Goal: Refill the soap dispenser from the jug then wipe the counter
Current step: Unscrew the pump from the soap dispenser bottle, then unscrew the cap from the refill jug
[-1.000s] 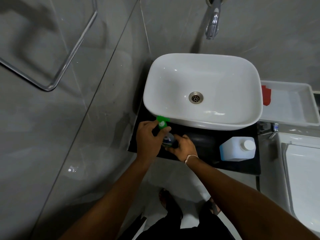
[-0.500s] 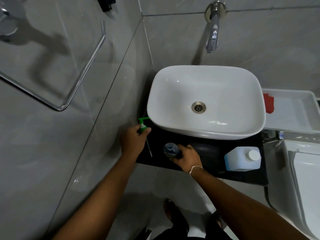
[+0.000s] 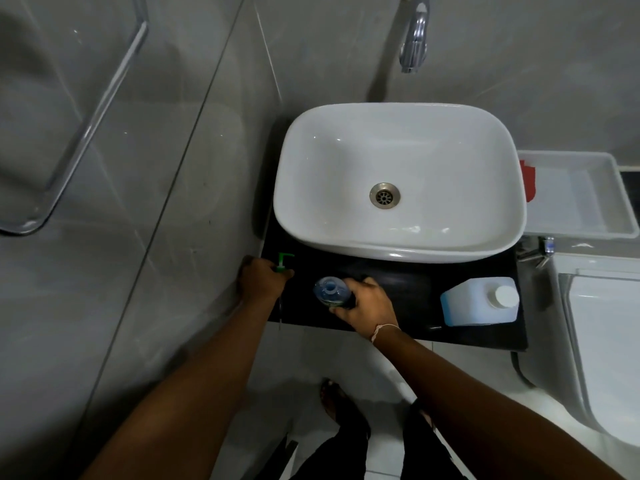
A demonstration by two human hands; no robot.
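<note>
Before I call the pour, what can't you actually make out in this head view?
- Soap level in the clear blue dispenser bottle: right hand covers its side.
- Green pump head: left hand hides its collar.
- White plastic jug: fill level unclear.
- Chrome wall tap: base cut off by top edge.

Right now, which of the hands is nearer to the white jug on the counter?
The right. The right hand grips the open soap bottle, just left of the white jug. The left hand holds the green pump at the counter's far left edge.
</note>
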